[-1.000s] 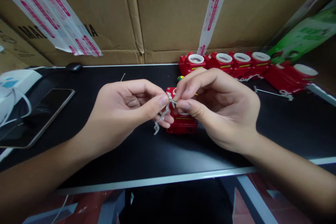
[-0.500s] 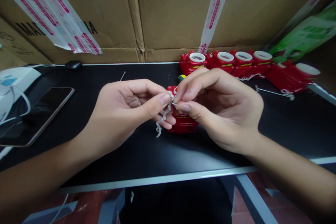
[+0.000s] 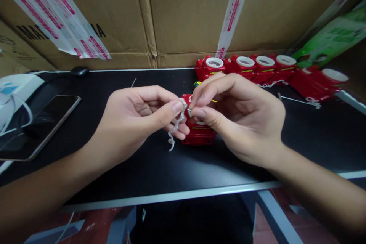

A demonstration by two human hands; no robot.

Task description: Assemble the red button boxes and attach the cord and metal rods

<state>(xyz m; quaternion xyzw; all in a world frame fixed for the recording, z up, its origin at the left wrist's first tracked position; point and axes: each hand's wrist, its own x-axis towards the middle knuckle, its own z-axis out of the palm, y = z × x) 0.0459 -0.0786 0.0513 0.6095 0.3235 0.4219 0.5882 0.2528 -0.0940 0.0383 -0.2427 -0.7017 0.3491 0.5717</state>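
Here the left hand [image 3: 137,116] and right hand [image 3: 237,118] both pinch a curly clear strand [image 3: 175,126] above a red block [image 3: 198,133] on the surface [image 3: 143,164].

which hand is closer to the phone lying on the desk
Left. The left hand is in mid-desk, with bare desk between it and the phone at the far left edge. The right hand is beyond it, on the far side from the phone.

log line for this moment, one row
left hand: pinches chain | right hand: pinches pin at chain top | under hands: red unit on table | back: red row
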